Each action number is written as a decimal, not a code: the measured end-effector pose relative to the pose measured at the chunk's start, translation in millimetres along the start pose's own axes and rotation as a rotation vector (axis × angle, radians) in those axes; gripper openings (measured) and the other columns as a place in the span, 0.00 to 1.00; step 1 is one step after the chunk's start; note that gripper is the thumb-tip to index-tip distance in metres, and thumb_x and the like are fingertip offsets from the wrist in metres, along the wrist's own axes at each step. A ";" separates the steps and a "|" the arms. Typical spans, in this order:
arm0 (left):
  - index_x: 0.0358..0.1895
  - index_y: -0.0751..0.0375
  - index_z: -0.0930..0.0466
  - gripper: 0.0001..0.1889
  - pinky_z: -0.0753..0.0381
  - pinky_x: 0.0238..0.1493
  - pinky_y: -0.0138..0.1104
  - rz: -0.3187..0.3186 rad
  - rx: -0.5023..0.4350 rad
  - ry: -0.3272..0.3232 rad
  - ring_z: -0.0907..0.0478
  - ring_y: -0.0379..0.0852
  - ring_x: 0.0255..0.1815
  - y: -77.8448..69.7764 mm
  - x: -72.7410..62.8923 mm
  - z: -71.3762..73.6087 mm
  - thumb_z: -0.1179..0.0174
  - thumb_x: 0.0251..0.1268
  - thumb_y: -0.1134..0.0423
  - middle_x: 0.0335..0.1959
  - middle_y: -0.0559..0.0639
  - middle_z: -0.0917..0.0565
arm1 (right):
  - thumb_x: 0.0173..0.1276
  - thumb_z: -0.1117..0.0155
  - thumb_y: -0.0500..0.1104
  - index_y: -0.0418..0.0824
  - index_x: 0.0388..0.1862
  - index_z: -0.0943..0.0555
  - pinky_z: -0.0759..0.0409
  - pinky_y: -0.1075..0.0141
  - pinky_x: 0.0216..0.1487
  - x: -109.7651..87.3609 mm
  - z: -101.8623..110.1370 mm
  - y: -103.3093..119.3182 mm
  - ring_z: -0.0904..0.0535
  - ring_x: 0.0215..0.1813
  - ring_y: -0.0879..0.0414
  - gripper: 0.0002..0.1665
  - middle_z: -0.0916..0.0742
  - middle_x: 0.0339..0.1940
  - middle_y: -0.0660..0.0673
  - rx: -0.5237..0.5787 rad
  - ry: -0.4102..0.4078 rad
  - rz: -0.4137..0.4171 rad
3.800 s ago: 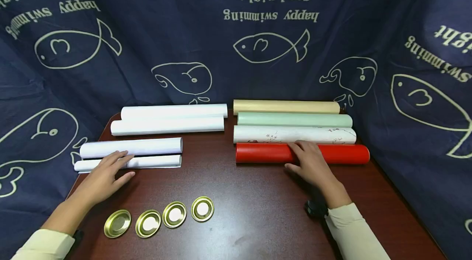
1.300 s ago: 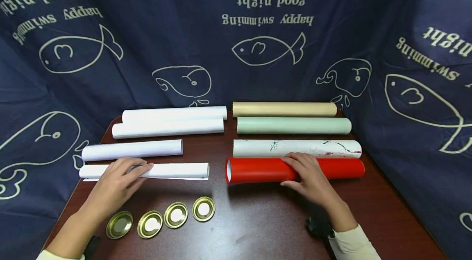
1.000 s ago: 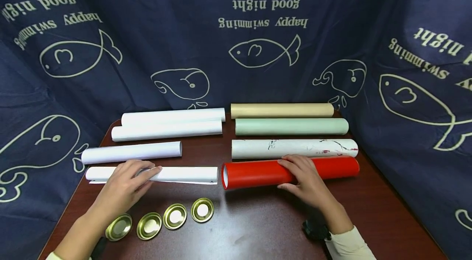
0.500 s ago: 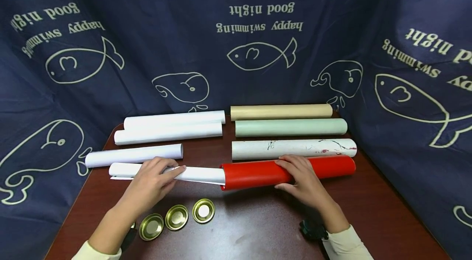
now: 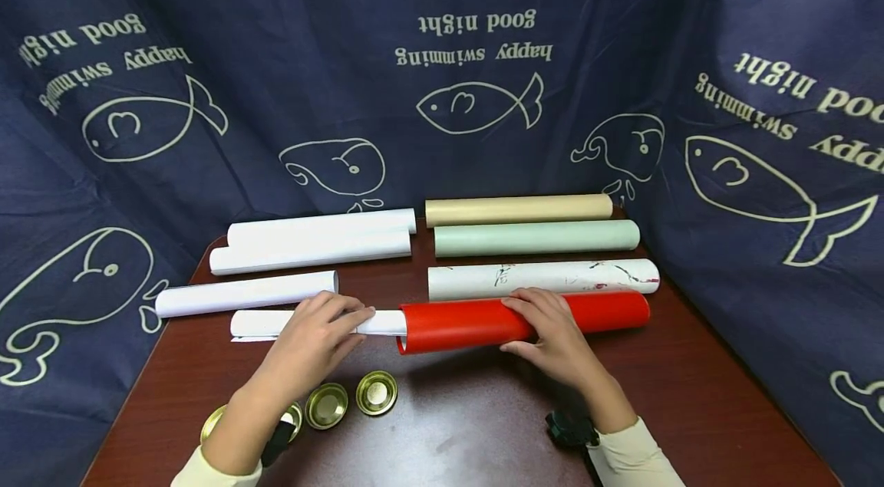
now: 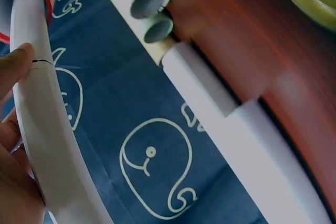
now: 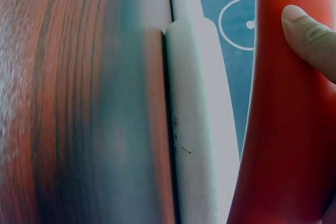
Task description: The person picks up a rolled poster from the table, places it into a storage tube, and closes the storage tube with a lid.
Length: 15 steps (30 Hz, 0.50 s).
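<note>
My left hand point(image 5: 316, 337) grips a thin white paper roll point(image 5: 262, 324), thumb on its near side. The front end of that roll sits inside the open left end of a red paper roll point(image 5: 456, 324); the left wrist view shows the white roll point(image 6: 58, 145) entering the red rim point(image 6: 50, 9). My right hand point(image 5: 552, 333) holds the red roll around its middle, and in the right wrist view its thumb lies along the red surface point(image 7: 283, 129). Just behind the red roll lies a white roll with a floral print point(image 5: 539, 278).
Behind lie a green roll point(image 5: 539, 238) and a beige roll point(image 5: 518, 210). At left are two white rolls point(image 5: 311, 251) side by side and a shorter white roll point(image 5: 242, 295). Several gold jar lids point(image 5: 376, 393) lie in front, partly covered by my left forearm. A blue curtain point(image 5: 331, 88) hangs behind the table.
My left hand took hold of the thin white roll and moved it right, its end passing into the red roll. The red roll came forward and left, tilting slightly, in my right hand.
</note>
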<state>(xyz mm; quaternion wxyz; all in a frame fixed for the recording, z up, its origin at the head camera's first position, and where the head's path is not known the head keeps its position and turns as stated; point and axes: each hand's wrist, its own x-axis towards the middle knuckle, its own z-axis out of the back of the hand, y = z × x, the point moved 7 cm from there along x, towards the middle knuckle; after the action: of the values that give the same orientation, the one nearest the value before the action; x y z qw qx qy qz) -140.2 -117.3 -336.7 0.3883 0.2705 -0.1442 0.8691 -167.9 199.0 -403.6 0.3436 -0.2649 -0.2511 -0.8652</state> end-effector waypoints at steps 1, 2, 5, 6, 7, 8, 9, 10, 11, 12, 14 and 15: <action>0.50 0.57 0.14 0.22 0.23 0.42 0.46 0.006 -0.002 -0.001 0.22 0.50 0.45 -1.1 0.5 -1.6 0.23 0.47 0.65 0.44 0.49 0.17 | 0.44 0.16 0.50 0.42 0.60 0.20 0.34 0.46 0.59 1.2 -1.0 0.8 0.27 0.60 0.44 0.42 0.19 0.57 0.43 -0.004 0.002 0.000; 0.49 0.57 0.14 0.22 0.22 0.42 0.46 0.012 -0.002 -0.001 0.22 0.49 0.45 -2.3 1.0 -3.5 0.23 0.47 0.64 0.44 0.48 0.16 | 0.44 0.16 0.51 0.42 0.59 0.20 0.34 0.46 0.60 2.4 -1.9 1.8 0.27 0.61 0.44 0.42 0.19 0.57 0.43 -0.010 0.004 -0.001; 0.48 0.58 0.14 0.21 0.21 0.41 0.43 0.030 -0.007 -0.009 0.22 0.48 0.44 -6.4 1.4 -10.0 0.22 0.48 0.62 0.43 0.47 0.15 | 0.44 0.17 0.52 0.42 0.59 0.20 0.34 0.45 0.60 4.7 -4.4 4.7 0.27 0.60 0.44 0.42 0.19 0.57 0.43 -0.031 0.013 0.000; 0.47 0.58 0.14 0.20 0.20 0.40 0.43 0.035 -0.009 -0.013 0.21 0.47 0.43 -7.9 1.4 -12.3 0.22 0.48 0.62 0.42 0.47 0.15 | 0.44 0.17 0.52 0.42 0.59 0.21 0.34 0.44 0.60 5.1 -5.4 5.6 0.27 0.60 0.43 0.42 0.19 0.57 0.43 -0.036 0.017 0.002; 0.47 0.59 0.14 0.20 0.20 0.40 0.42 0.036 -0.011 -0.020 0.21 0.47 0.43 -9.4 1.2 -14.6 0.22 0.48 0.62 0.42 0.47 0.15 | 0.44 0.17 0.52 0.42 0.59 0.21 0.34 0.44 0.60 5.5 -6.3 6.6 0.27 0.60 0.43 0.42 0.19 0.57 0.43 -0.040 0.021 0.004; 0.46 0.59 0.13 0.20 0.19 0.40 0.42 0.039 -0.014 -0.025 0.21 0.47 0.43 -10.8 0.9 -16.9 0.22 0.48 0.61 0.42 0.48 0.14 | 0.44 0.17 0.52 0.42 0.59 0.21 0.33 0.44 0.60 5.7 -7.5 7.4 0.27 0.60 0.43 0.42 0.19 0.57 0.43 -0.044 0.025 0.006; 0.46 0.59 0.13 0.20 0.19 0.40 0.42 0.040 -0.018 -0.031 0.20 0.47 0.43 -12.0 0.4 -19.1 0.22 0.48 0.62 0.42 0.48 0.14 | 0.44 0.17 0.53 0.43 0.60 0.21 0.33 0.44 0.60 5.8 -8.8 8.0 0.27 0.60 0.43 0.42 0.19 0.57 0.43 -0.046 0.030 0.008; 0.46 0.59 0.13 0.19 0.18 0.41 0.42 0.041 -0.019 -0.034 0.20 0.47 0.43 -12.9 -0.2 -21.3 0.22 0.48 0.61 0.42 0.48 0.14 | 0.45 0.18 0.53 0.43 0.60 0.21 0.33 0.44 0.60 5.8 -10.2 8.5 0.27 0.60 0.43 0.42 0.19 0.57 0.43 -0.048 0.034 0.012; 0.46 0.59 0.13 0.19 0.18 0.41 0.42 0.043 -0.023 -0.037 0.20 0.47 0.44 -13.5 -1.0 -23.4 0.22 0.48 0.62 0.43 0.49 0.15 | 0.45 0.18 0.53 0.43 0.60 0.21 0.33 0.44 0.60 5.7 -11.7 8.9 0.27 0.60 0.43 0.42 0.20 0.57 0.43 -0.051 0.039 0.016; 0.46 0.60 0.13 0.19 0.18 0.42 0.41 0.045 -0.027 -0.039 0.20 0.47 0.44 -13.8 -1.7 -25.5 0.22 0.48 0.62 0.44 0.50 0.15 | 0.45 0.18 0.53 0.43 0.60 0.21 0.33 0.44 0.60 5.8 -12.9 9.2 0.27 0.60 0.43 0.42 0.20 0.57 0.43 -0.053 0.042 0.020; 0.45 0.60 0.13 0.19 0.17 0.43 0.41 0.052 -0.032 -0.037 0.19 0.47 0.45 -13.6 -3.1 -29.0 0.22 0.49 0.62 0.45 0.50 0.15 | 0.45 0.18 0.54 0.43 0.60 0.21 0.33 0.44 0.60 6.1 -15.5 9.5 0.27 0.60 0.43 0.42 0.19 0.57 0.43 -0.060 0.049 0.028; 0.45 0.60 0.13 0.18 0.17 0.43 0.41 0.056 -0.036 -0.035 0.19 0.47 0.45 -13.2 -3.7 -30.4 0.22 0.49 0.62 0.46 0.50 0.16 | 0.45 0.18 0.54 0.43 0.60 0.21 0.33 0.44 0.60 6.5 -16.8 9.3 0.27 0.60 0.43 0.42 0.19 0.57 0.43 -0.062 0.052 0.030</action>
<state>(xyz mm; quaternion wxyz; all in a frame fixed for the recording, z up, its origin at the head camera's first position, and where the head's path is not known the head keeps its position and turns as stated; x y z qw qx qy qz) -139.1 -96.8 -363.0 0.3658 0.2746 -0.1742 0.8720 -169.9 179.7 -409.4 0.3545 -0.2568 -0.2110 -0.8740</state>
